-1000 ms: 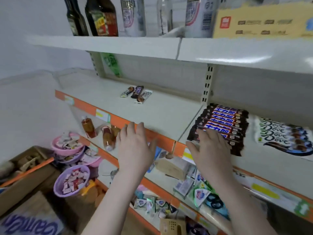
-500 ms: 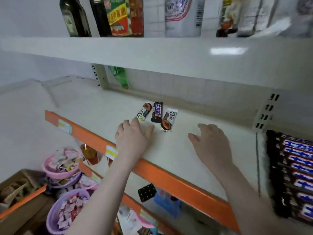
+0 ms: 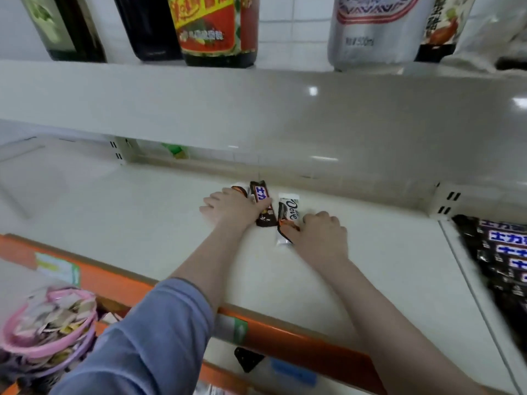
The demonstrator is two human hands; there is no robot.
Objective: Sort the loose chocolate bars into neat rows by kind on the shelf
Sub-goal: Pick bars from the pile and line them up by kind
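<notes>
Spanning mid-frame, a cream metal shelf (image 3: 137, 223) with orange lip is seen below bottles. At centre, the left hand (image 3: 232, 209) lies flat over a dark brown Snickers bar (image 3: 263, 205); the right hand (image 3: 320, 235) pinches a white Dove bar (image 3: 288, 213).

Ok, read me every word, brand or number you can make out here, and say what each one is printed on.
"Dove": white chocolate bar under the right hand.
"士力": dark bar by the left hand.
"士力": row of dark bars at right, partly cut off.
"500ml": silver can, faint.
Red-and-yellow bottle label, shelf-edge tags: too blurred to read.
</notes>
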